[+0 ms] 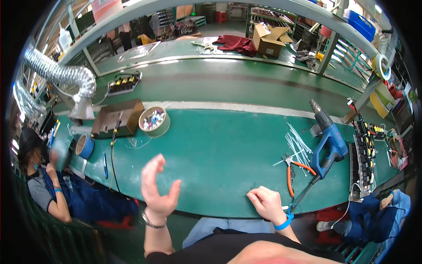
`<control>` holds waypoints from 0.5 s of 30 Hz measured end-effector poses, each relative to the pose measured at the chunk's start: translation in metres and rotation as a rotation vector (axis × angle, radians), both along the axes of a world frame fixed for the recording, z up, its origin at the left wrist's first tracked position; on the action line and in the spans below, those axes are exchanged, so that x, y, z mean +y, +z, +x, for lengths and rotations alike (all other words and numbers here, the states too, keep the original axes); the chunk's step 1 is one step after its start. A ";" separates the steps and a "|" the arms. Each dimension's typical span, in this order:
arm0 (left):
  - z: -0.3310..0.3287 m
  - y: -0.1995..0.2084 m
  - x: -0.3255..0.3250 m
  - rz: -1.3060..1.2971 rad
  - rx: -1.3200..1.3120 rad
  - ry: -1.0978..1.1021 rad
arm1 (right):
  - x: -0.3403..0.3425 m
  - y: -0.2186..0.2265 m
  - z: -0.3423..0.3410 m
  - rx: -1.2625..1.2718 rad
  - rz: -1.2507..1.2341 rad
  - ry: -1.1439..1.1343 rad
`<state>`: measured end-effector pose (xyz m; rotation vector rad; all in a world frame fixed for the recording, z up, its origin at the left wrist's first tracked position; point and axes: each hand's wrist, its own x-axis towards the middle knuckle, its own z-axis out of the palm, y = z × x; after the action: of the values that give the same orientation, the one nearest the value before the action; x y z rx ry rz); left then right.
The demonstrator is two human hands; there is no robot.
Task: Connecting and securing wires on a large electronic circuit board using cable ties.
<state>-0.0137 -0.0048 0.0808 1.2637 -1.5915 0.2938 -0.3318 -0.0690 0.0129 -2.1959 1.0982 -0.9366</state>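
My left hand [159, 187] is raised over the front edge of the green workbench [211, 154]. Its fingers curve, the thumb stands apart, and nothing is held. My right hand [267, 203] rests at the bench's front edge, fingers curled in, with no object showing in it. A blue strap circles the right wrist. Nearest to that hand lie orange-handled cutters [290, 174], jaws pointing away and handles spread. Beyond them white cable ties [299, 145] are scattered loosely. A blue heat gun [329, 143] lies to their right, its nozzle pointing to the far side.
Far left stand a brown metal box [118, 119], a round tub [154, 122] of small parts, a blue tape roll [85, 146] and a blue pen [105, 166]. Circuit boards [362, 154] stand at right. People sit on both sides. A silver duct [61, 70] hangs at left.
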 end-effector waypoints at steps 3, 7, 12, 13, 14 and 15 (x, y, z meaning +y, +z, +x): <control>-0.008 0.095 -0.013 -0.155 -0.116 -0.091 | -0.002 0.005 0.001 -0.004 -0.014 -0.022; -0.029 0.173 -0.044 -0.738 -0.119 -0.228 | -0.008 0.010 -0.004 -0.030 -0.031 -0.027; -0.016 0.196 -0.060 -0.868 -0.189 -0.179 | -0.003 0.008 0.001 0.019 -0.055 -0.003; -0.010 0.196 -0.061 -0.896 -0.201 -0.164 | -0.001 0.003 0.005 0.000 -0.052 -0.018; -0.011 0.196 -0.060 -0.920 -0.204 -0.134 | 0.002 0.001 0.000 -0.005 -0.044 -0.021; -0.012 0.195 -0.058 -0.941 -0.207 -0.100 | 0.007 -0.003 0.001 -0.009 -0.054 -0.021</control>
<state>-0.0253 -0.0627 0.2759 0.4287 -1.3898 0.9955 -0.3311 -0.0623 0.0097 -2.2250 1.1059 -0.9950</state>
